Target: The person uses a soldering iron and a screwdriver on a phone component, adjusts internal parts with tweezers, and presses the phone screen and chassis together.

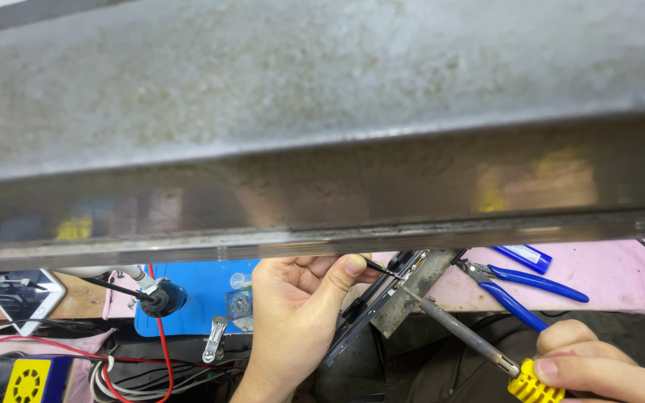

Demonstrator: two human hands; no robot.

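Head view: a grey metal shelf (322, 127) is filling the upper two thirds of the frame, hiding most of the bench.

Left hand (293, 306) is pinching a thin dark tool, probably tweezers (382, 269), between thumb and fingers, tip pointing right onto the phone (371, 306). The phone is standing tilted on edge, long side running from lower left to upper right, just right of the left palm.

Right hand (599, 366) is clenching around the yellow handle of a soldering iron (464, 336) at the lower right corner. The iron's shaft is slanting up-left, its tip meeting the phone's upper end close to the tweezers' tip.

Blue-handled cutters (516, 287) are lying on a pink mat (606, 276) behind the iron, well apart from both hands. A blue mat (195, 291) is lying left of the left hand, with a small clip (214, 339) at its near edge. A red wire (162, 343) is running down past it. A white phone (20, 298) is sitting at far left.
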